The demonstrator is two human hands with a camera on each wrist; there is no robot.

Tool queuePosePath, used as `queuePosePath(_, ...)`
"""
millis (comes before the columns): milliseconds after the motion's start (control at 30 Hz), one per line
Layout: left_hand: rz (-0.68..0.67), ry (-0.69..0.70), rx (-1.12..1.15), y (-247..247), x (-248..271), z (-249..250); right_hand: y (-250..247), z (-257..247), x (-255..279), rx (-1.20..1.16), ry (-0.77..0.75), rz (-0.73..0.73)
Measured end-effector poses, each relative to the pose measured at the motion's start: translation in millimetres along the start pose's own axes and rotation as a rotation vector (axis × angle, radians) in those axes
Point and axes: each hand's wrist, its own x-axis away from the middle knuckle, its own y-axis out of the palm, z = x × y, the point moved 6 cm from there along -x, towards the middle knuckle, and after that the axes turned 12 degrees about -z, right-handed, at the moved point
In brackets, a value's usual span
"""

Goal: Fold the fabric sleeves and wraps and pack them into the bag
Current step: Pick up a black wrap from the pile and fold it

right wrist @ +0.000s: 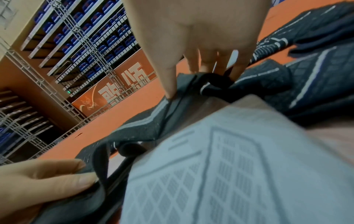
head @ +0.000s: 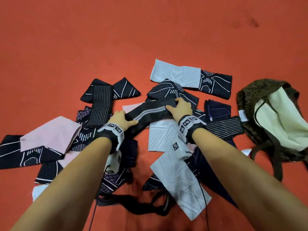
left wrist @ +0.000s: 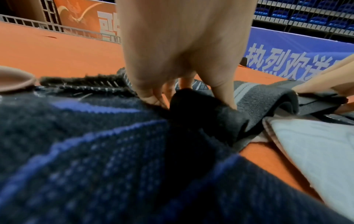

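A dark grey wrap [head: 150, 110] with two pale stripes lies stretched across the middle of the pile on the red floor. My left hand [head: 121, 120] grips its near-left end, thumb on top [left wrist: 224, 97]. My right hand [head: 180, 108] holds the far-right end, thumb pressing the fold and fingers curled over the edge [right wrist: 172, 91]. The wrap [right wrist: 145, 125] sags between both hands. The brown patterned bag [head: 250, 100] with a cream lining lies open on its side at the right.
Black patterned sleeves [head: 126, 89], white sleeves [head: 175, 74], a pink sleeve [head: 50, 134] and a striped black wrap [head: 101, 104] lie scattered around. A white sleeve [right wrist: 229, 166] lies under my right wrist. Bare red floor [head: 116, 30] stretches beyond the pile.
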Motion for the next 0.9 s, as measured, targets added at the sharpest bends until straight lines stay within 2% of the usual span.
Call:
queuePosePath(100, -0.001, -0.031, 0.044, 1, 1, -8, 7, 1, 12, -0.056, -0.01, 0.026)
queuePosePath(267, -0.002, 0.076, 0.305, -21, 19, -2, -5, 9, 27, -0.327, -0.078, 0.051)
queuePosePath(400, -0.045, 0.137, 0.445, -36, 40, 1, -18, 14, 52, -0.432, -0.108, 0.006)
queuePosePath(467, -0.041, 0.139, 0.402, -40, 53, 3, -22, 16, 71, -0.473, -0.113, -0.012)
queuePosePath(567, 0.022, 0.137, 0.119, -45, 78, 8, -19, 24, 92, -0.519, -0.094, -0.048)
queuePosePath(667, 0.023, 0.153, -0.075, -36, 102, 9, 0, 36, 112, -0.537, 0.014, -0.109)
queuePosePath(733, -0.021, 0.139, 0.046, -26, 103, -7, 11, 42, 120, -0.517, 0.066, -0.11)
queuePosePath(833, -0.091, 0.144, 0.436, -13, 101, -29, 25, 52, 127, -0.56, 0.116, -0.095)
queuePosePath(900, -0.217, 0.139, 0.632, 0, 101, -37, 34, 58, 127, -0.616, 0.128, -0.089)
